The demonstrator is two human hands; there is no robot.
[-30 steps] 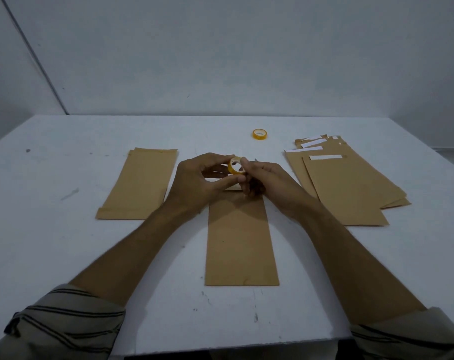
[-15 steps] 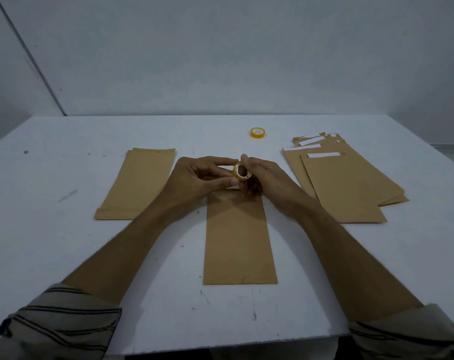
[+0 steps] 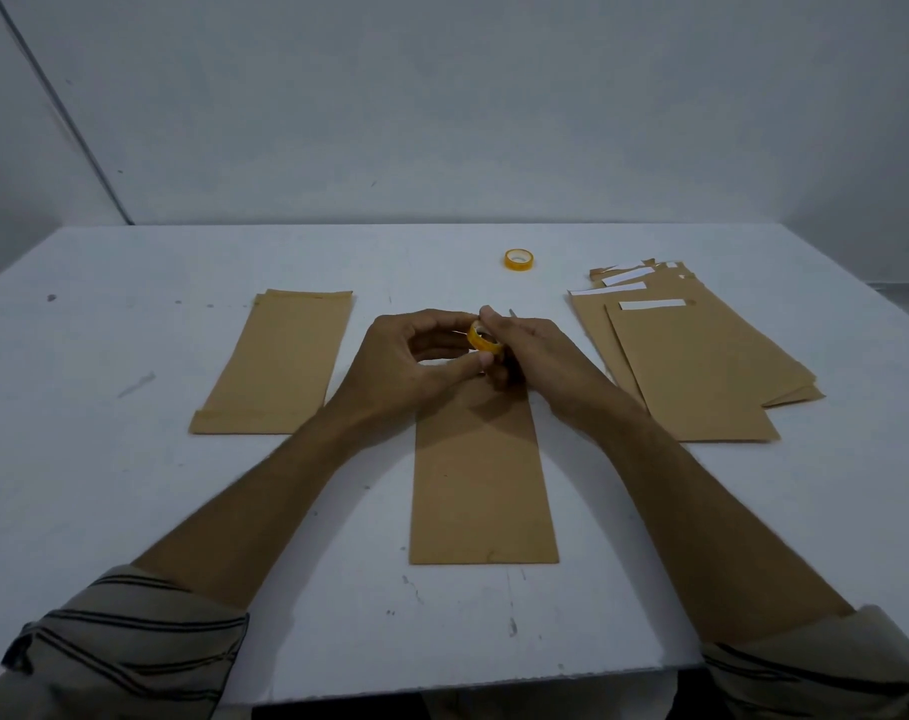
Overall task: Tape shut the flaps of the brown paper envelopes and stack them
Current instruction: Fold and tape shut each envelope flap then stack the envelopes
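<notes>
A brown paper envelope [image 3: 481, 480] lies lengthwise in the middle of the white table [image 3: 130, 511], its far end hidden under my hands. My right hand [image 3: 530, 350] grips a small yellow tape roll [image 3: 483, 339] just above that end. My left hand [image 3: 416, 361] meets it from the left, thumb and fingertips pinching at the roll's edge. To the left lies a single envelope [image 3: 280, 361] flat on the table. At the right, a fanned pile of several envelopes [image 3: 696, 366] shows white strips on its open flaps.
A second yellow tape roll [image 3: 518, 259] sits farther back, near the table's middle. A grey wall rises behind the table. The table's front edge runs close to my striped sleeves.
The tape roll has tilted and turned a little between my fingers. Both hands stay over the far end of the middle envelope.
</notes>
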